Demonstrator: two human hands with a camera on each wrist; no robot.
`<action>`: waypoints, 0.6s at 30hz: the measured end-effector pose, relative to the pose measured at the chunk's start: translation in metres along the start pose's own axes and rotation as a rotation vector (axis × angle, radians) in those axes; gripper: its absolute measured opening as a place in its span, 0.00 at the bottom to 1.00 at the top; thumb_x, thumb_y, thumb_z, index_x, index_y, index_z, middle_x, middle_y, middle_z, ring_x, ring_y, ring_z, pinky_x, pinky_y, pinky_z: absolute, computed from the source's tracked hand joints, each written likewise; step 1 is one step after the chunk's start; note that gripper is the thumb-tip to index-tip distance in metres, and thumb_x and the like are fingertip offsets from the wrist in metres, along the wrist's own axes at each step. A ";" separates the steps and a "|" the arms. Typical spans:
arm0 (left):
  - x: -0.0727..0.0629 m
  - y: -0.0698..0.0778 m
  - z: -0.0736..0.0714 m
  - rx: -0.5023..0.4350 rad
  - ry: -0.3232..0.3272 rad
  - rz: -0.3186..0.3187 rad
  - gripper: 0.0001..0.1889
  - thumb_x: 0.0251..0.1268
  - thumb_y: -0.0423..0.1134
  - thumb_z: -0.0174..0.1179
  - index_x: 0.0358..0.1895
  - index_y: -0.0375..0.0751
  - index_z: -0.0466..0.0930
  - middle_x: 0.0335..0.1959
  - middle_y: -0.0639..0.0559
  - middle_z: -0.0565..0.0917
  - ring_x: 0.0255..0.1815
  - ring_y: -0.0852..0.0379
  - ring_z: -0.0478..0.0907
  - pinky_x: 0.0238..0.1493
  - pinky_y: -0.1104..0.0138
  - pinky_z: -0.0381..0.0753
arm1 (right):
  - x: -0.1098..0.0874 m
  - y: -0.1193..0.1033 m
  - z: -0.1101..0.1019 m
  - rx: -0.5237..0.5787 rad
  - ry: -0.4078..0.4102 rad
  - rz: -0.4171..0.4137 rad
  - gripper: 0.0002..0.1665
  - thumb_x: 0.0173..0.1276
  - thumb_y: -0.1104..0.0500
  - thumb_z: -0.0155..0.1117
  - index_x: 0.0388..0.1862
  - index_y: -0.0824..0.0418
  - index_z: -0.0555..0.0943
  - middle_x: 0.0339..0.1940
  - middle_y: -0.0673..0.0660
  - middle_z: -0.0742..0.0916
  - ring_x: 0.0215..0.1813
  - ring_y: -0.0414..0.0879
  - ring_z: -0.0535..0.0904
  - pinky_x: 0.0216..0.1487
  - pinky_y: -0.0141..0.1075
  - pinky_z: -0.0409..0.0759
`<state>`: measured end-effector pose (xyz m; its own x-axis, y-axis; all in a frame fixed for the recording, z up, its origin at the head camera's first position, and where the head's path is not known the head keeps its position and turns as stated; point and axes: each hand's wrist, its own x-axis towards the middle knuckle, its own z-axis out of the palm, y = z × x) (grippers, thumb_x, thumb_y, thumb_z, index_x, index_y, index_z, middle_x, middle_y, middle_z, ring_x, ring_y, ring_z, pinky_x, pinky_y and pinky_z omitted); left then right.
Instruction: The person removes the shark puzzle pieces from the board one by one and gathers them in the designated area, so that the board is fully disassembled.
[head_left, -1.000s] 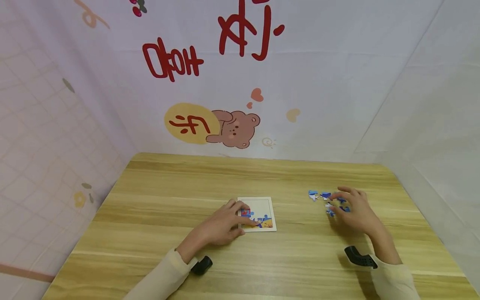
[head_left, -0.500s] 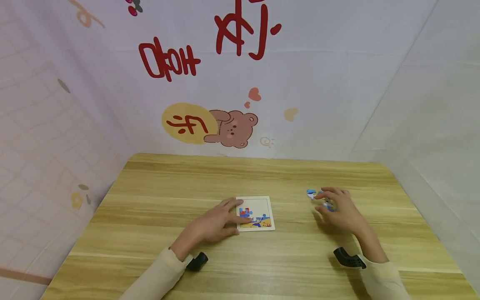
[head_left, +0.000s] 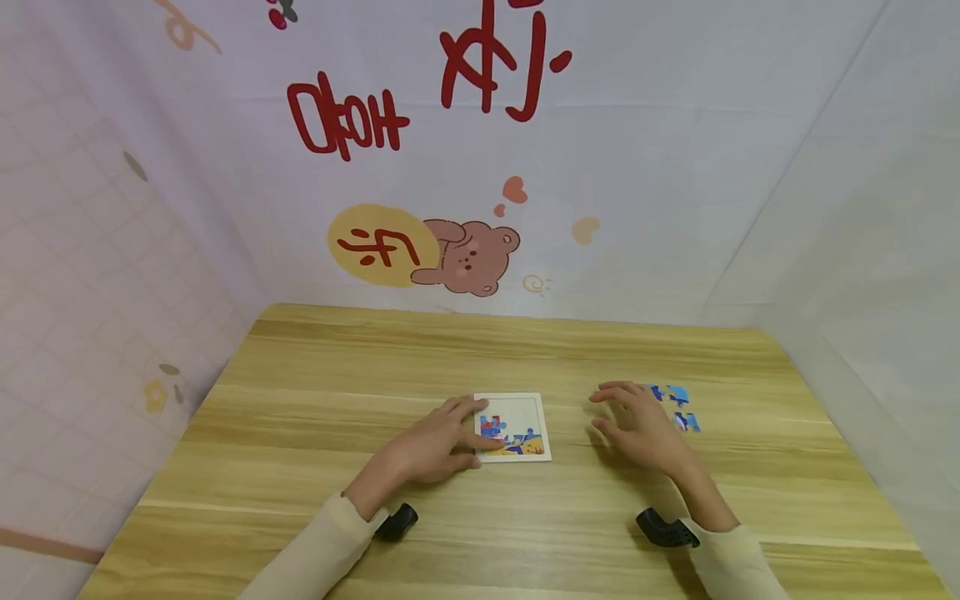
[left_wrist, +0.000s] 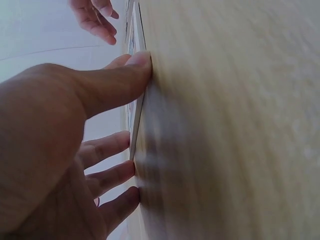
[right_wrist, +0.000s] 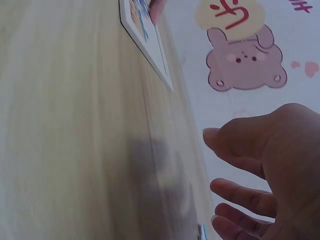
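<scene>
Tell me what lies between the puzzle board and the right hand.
Nothing: the head view shows bare tabletop between the puzzle board and the right hand. Visible loose pieces lie on the hand's other side.

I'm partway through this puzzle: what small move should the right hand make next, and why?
Probably pinch one of the loose blue pieces beside it. The right hand shows no piece in its grasp, the puzzle board is bare across its upper part, and the left hand touches the board's left side.
</scene>
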<state>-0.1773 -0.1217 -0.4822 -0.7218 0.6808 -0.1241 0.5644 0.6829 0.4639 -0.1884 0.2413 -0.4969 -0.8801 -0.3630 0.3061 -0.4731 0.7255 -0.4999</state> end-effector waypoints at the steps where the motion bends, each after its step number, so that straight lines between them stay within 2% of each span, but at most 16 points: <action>1: 0.000 0.000 0.000 0.002 0.000 0.000 0.21 0.75 0.47 0.61 0.68 0.66 0.79 0.84 0.47 0.57 0.85 0.40 0.48 0.80 0.45 0.60 | 0.002 -0.003 0.003 0.006 0.000 -0.005 0.17 0.64 0.63 0.74 0.52 0.62 0.85 0.59 0.65 0.85 0.61 0.62 0.77 0.57 0.58 0.76; 6: 0.001 0.000 -0.001 0.002 0.002 0.014 0.20 0.76 0.48 0.60 0.68 0.66 0.79 0.83 0.46 0.57 0.85 0.40 0.48 0.80 0.44 0.59 | 0.011 -0.018 0.012 0.055 -0.037 0.011 0.20 0.66 0.63 0.73 0.56 0.63 0.83 0.56 0.60 0.86 0.58 0.58 0.81 0.52 0.53 0.84; 18: 0.001 -0.002 0.001 0.002 0.015 -0.001 0.21 0.74 0.48 0.62 0.67 0.71 0.79 0.83 0.47 0.58 0.85 0.39 0.50 0.79 0.41 0.59 | 0.031 -0.055 0.044 0.146 -0.142 0.042 0.19 0.67 0.61 0.73 0.56 0.60 0.84 0.54 0.54 0.88 0.55 0.52 0.80 0.55 0.49 0.83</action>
<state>-0.1789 -0.1217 -0.4840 -0.7283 0.6762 -0.1109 0.5647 0.6840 0.4618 -0.1911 0.1645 -0.4960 -0.8910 -0.4208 0.1704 -0.4279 0.6531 -0.6248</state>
